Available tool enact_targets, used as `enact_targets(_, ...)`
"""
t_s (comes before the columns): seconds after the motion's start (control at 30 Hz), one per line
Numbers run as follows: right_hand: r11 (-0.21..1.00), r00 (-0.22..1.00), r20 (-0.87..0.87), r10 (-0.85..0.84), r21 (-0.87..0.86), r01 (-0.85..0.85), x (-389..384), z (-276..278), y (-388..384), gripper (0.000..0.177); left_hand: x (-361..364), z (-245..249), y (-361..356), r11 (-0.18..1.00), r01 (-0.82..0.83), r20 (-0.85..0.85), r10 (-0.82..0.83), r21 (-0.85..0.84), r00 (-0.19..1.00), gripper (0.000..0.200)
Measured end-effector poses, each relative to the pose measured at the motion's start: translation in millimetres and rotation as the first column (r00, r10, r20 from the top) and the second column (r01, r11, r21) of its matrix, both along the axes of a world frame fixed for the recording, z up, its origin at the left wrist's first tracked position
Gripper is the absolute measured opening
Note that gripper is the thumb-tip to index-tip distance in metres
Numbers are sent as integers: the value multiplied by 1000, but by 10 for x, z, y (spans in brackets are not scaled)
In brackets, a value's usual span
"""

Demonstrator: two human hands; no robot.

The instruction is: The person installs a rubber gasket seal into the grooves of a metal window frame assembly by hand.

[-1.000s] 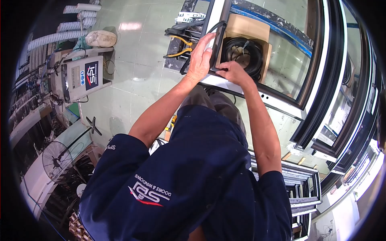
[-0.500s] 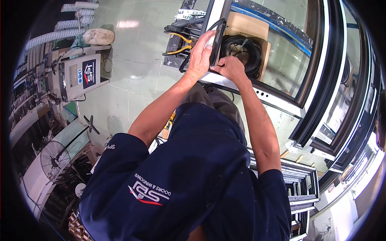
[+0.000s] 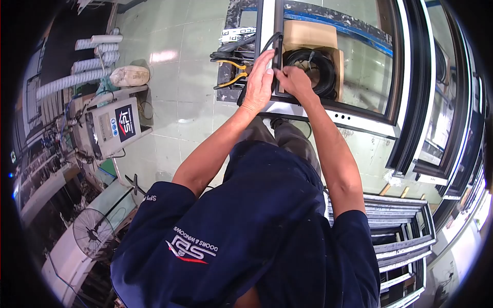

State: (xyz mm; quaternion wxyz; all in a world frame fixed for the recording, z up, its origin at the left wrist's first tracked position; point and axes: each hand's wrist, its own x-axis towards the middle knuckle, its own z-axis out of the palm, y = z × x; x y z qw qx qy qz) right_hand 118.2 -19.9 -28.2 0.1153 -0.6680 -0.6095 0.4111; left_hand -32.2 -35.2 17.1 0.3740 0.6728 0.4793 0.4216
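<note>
The person is working at the lower left corner of a window frame [image 3: 328,110] that is lying flat above the floor. The left hand [image 3: 259,82] is lying along the frame's upright bar, fingers straight and pressed together against a black rubber strip [image 3: 278,45] that is looping up from the corner. The right hand [image 3: 292,81] is curling just beside it, touching the strip (its fingertips are hidden, so a pinch cannot be told). A cardboard box [image 3: 308,33] holding a coil of black strip [image 3: 314,64] is showing through the glass, and yellow-handled pliers [image 3: 231,77] are lying just left of the hands.
</note>
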Motion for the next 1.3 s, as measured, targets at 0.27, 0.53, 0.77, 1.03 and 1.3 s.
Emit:
enact_targets(0.27, 955, 974, 205, -101, 295, 38, -118, 45, 614, 41, 45, -57, 8, 996, -13, -120, 23, 84, 993, 46)
enact_targets(0.53, 972, 987, 148, -68, 231, 32, -140, -15, 214, 40, 36, -68, 41, 988, -33, -90, 47, 149, 995, 44)
enact_targets(0.77, 868, 926, -218, -308, 335, 367, -214, 721, -596, 15, -552, 253, -194, 980, 195, 130, -189, -33, 973, 28)
enact_targets(1.03, 856, 765, -405, -500, -365, 367, -991, 528, -1988, 34, -1881, -766, -640, 587, 309, -141, -596, -748, 790, 78)
enact_targets(1.3, 800, 646, -511, -568, -158, 578, -2060, 40, -2086, 69, -1582, -176, -547, 398, 407, 250, -391, -822, 886, 21)
